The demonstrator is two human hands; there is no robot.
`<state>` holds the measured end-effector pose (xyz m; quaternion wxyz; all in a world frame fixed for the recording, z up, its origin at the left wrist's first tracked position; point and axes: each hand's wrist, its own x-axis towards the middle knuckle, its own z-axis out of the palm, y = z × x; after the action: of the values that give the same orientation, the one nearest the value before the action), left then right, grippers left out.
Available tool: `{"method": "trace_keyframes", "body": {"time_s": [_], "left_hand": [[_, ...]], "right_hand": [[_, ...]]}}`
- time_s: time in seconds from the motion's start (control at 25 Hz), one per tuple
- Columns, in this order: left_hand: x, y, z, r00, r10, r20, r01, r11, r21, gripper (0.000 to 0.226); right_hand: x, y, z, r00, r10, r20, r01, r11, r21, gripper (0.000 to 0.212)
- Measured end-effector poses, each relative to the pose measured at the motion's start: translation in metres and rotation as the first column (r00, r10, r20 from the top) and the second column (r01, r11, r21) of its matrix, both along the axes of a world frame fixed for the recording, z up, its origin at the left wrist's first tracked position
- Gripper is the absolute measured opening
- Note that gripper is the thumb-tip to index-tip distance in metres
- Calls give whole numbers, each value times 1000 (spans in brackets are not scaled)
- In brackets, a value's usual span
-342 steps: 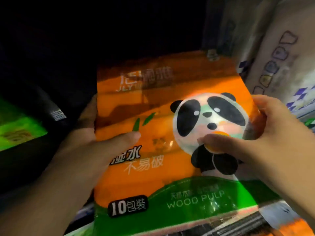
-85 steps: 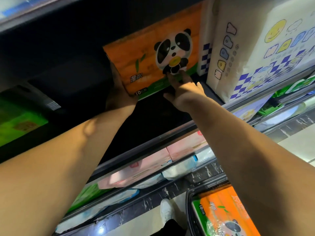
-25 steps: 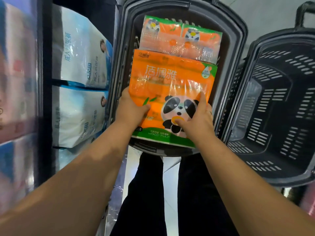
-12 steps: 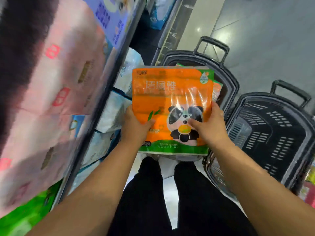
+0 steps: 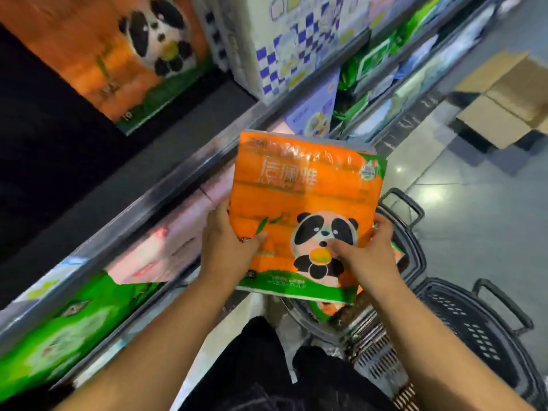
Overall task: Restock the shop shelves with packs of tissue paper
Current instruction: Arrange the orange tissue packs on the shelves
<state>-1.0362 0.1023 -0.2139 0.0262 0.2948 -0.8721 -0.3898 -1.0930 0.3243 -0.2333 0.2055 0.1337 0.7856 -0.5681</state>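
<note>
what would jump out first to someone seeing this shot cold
The bright orange panda pack fills the centre, gripped at its lower sides by the left hand and the right hand, thumbs on its front. A matching pack stands on the dark shelf at upper left. A dark slotted basket sits on the floor at lower right.

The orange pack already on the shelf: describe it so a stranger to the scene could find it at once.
Find the dark upper shelf of the shelving on the left. The orange pack stands on it at the view's top left, beside a white pack with blue checks. Unlike the matching held pack lower down, no hand touches it.
</note>
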Motion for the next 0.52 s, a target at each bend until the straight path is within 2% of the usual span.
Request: {"method": "trace_keyframes", "body": {"time_s": [0.12,0.2,0.32,0.52], "left_hand": [[15,-3,41,996,64,-61,-63,998,26,92],[23,-6,65,994,89,-66,-87,996,29,94],[35,-13,89,985,143,-94,-131,984,117,74],[57,-25,113,935,307,-179,-264,937,227,58]], "right_hand": [[-9,-5,36,993,94,-75,-95,995,-7,84],[-16,-7,57,989,128,-80,-134,989,-67,78],[-20,-11,79,982,161,-99,-174,976,-133,66],[-24,-28,114,955,206,-211,-241,958,-155,54]]}}
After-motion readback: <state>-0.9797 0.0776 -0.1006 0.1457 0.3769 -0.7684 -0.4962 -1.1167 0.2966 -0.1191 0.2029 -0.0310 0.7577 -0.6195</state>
